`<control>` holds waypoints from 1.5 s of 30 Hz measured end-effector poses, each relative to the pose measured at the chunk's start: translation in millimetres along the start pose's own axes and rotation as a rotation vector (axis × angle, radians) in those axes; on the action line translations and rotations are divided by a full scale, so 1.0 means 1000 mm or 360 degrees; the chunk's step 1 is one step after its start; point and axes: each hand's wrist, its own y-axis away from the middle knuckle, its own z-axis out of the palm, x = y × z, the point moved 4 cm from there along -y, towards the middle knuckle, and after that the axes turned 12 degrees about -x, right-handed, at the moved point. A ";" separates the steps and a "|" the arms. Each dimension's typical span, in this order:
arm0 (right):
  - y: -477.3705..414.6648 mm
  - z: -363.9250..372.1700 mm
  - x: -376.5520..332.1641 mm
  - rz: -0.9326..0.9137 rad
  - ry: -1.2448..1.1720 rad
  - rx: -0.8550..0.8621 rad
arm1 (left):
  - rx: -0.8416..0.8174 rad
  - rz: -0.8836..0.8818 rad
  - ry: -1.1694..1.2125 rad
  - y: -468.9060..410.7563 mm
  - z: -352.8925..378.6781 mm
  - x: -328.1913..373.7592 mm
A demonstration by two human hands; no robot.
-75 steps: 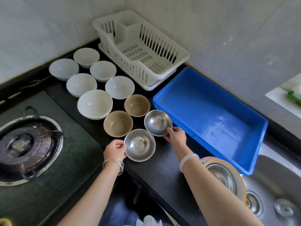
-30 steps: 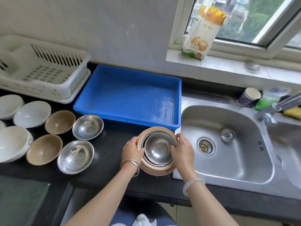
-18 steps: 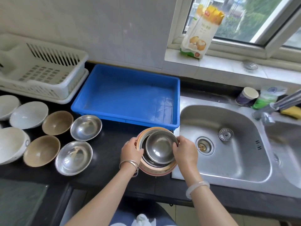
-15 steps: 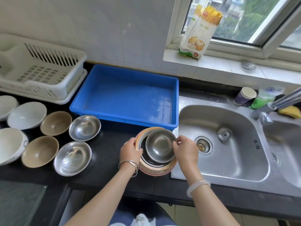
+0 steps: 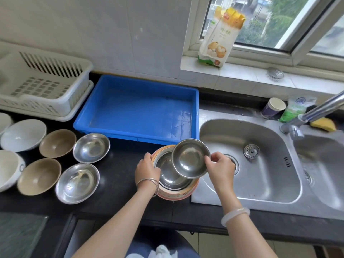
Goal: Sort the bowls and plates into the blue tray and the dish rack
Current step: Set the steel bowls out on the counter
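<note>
A stack of dishes (image 5: 176, 193) with an orange-rimmed bottom piece sits on the black counter beside the sink. My left hand (image 5: 147, 169) grips the stack's left rim. My right hand (image 5: 219, 167) pinches the right rim of a small steel bowl (image 5: 189, 158), lifted and tilted above the stack. Another steel dish (image 5: 167, 178) stays inside the stack. The blue tray (image 5: 104, 103) lies empty just behind. The white dish rack (image 5: 61, 107) stands at the far left, also empty. Two steel bowls (image 5: 91, 148) (image 5: 77, 183), two brown bowls (image 5: 56, 143) (image 5: 38, 176) and white bowls (image 5: 22, 135) rest on the counter left.
A steel double sink (image 5: 247, 162) lies to the right with a tap (image 5: 316, 112) over it. A paper cup (image 5: 272, 108), a green bag and a yellow sponge (image 5: 323, 123) sit behind the sink. A flour bag (image 5: 220, 34) leans on the windowsill.
My view turned right from the bowls to the stack by the sink. Both hands took the stack, then my right hand lifted the top steel bowl up and to the right.
</note>
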 end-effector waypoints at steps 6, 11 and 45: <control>0.001 -0.001 0.003 0.0007 -0.0044 -0.0029 | 0.0005 0.0129 -0.0013 0.001 -0.005 0.004; -0.002 -0.007 0.003 0.0007 -0.0123 -0.0034 | 0.0006 0.0185 0.0026 0.004 -0.009 0.004; -0.027 0.126 -0.118 -0.0241 0.0016 -0.0871 | 0.0397 -0.0351 0.0681 0.055 -0.094 -0.121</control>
